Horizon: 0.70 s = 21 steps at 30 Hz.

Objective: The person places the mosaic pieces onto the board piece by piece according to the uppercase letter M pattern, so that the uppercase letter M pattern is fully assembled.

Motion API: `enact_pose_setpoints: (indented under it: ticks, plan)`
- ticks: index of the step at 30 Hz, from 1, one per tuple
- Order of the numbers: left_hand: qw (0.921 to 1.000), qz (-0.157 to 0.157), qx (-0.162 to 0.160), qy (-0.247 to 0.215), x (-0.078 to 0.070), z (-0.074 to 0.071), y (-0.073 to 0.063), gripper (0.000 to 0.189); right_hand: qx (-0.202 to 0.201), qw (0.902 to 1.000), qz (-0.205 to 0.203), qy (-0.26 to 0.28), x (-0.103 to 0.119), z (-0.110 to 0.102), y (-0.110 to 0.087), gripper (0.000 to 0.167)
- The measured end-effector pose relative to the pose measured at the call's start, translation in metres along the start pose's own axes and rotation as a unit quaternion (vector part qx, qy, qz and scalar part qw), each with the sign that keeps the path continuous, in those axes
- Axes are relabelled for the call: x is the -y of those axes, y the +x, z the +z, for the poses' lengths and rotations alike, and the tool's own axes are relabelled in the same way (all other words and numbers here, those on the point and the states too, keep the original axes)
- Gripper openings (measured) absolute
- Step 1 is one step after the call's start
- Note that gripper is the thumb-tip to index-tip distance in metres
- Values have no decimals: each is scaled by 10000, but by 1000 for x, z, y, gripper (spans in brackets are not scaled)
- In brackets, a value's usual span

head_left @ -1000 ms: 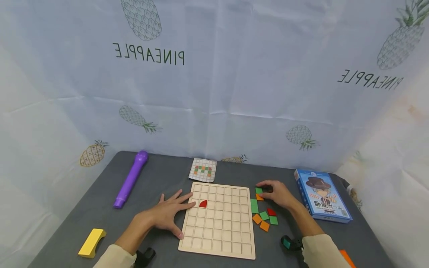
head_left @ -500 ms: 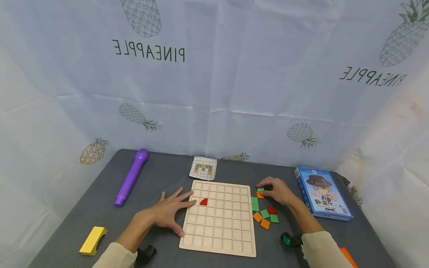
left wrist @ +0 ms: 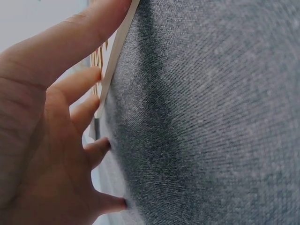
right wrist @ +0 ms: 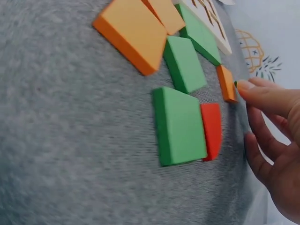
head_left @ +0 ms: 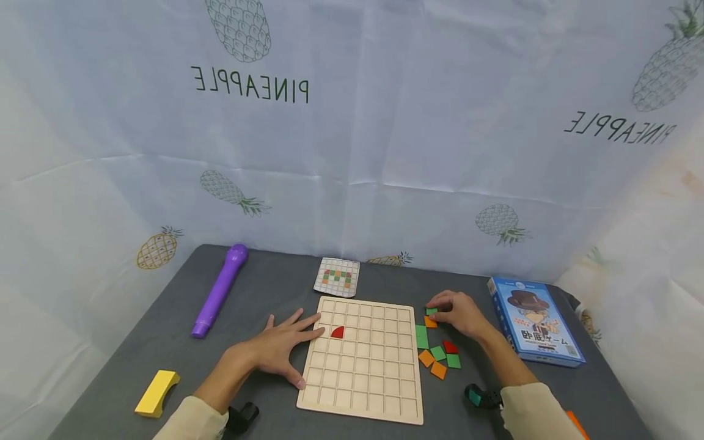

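Observation:
My left hand [head_left: 277,348] is spread at the left side of a pale wooden grid board [head_left: 374,373], with its thumb and some fingertips on the edge. In the left wrist view, the thumb [left wrist: 75,40] lies along the board's rim. A red quarter-circle piece [head_left: 338,332] sits in one cell near the upper left. Beyond the board's right edge, my right hand [head_left: 459,315] pinches a green tile [head_left: 431,311], mostly hidden by the fingers. Directly below that is an orange tile [head_left: 431,322]. Closer to me lie loose green tiles [right wrist: 180,126], orange tiles [right wrist: 131,35] and a red piece [right wrist: 212,131].
A small pattern card [head_left: 337,277] lies behind the board. To the left are a purple toy microphone [head_left: 220,292] and a yellow arch block [head_left: 157,393]. At the right stands a blue game box [head_left: 536,321], and an orange object [head_left: 577,424] shows at the lower right.
The right hand's fingers have closed in on the green tile, covering more of it. The left hand keeps its place on the board; the head view has shifted slightly.

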<state>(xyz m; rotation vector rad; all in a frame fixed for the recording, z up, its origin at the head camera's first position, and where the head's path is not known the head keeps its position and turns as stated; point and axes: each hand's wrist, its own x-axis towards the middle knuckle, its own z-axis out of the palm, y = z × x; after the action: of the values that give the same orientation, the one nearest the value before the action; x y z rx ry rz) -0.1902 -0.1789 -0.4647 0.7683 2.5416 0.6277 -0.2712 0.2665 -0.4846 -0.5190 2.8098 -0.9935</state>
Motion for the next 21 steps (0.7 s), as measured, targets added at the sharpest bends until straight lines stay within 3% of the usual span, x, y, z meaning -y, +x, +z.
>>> enact_pose_setpoints:
  ticks: [11,21]
  plan:
    - [10000,-76,-51,15,-1,1,1,113,-229,9989,-316,249,6,-8,2,21]
    - [9998,-145,-138,-23,0,2,2,113,183,9948,-614,797,31,11,2,23]
